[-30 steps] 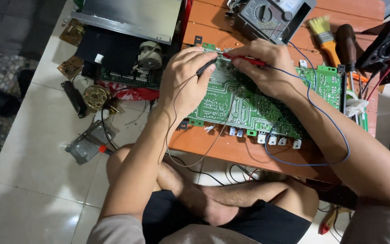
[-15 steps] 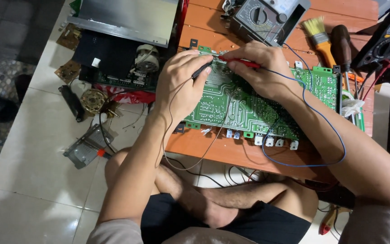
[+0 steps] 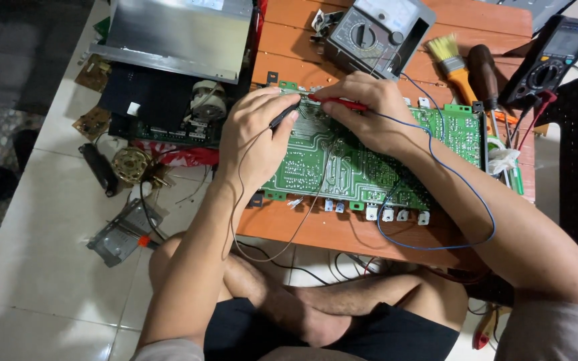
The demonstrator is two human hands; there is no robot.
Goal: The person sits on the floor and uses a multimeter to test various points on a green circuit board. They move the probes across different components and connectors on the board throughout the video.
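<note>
1. Green printed circuit board (image 3: pixel 362 167), solder side up, lies flat on the low orange-brown wooden tabletop (image 3: pixel 342 230), directly under both hands; its long axis runs left to right across the view, a row of white connectors along its near edge.
2. Left hand (image 3: pixel 255 144) rests on the board's left end, fingers closed round a black test probe (image 3: pixel 283 117) whose tip points right, toward the board's far edge.
3. Right hand (image 3: pixel 369 113) sits just beside it, at the far edge, fingers pinched on a red test probe (image 3: pixel 339 102) pointing left. The two tips nearly meet; neither hand is clearly nearer the contact spot.
4. Thin black lead (image 3: pixel 239 200) trails from the left probe and a blue wire (image 3: pixel 463 230) loops from the right hand's side, both toward the near edge.
5. Beyond the hands: grey analogue meter with round dial (image 3: pixel 376 30), touching nothing held.
6. Far right: yellow-bristled brush with orange handle (image 3: pixel 455 63), brown-handled screwdriver (image 3: pixel 484 73), dark handheld digital meter (image 3: pixel 551 57).
7. Left, on the white tiled floor (image 3: pixel 28 220): opened black chassis with grey metal cover (image 3: pixel 175 33) and loose parts; no label legible.
</note>
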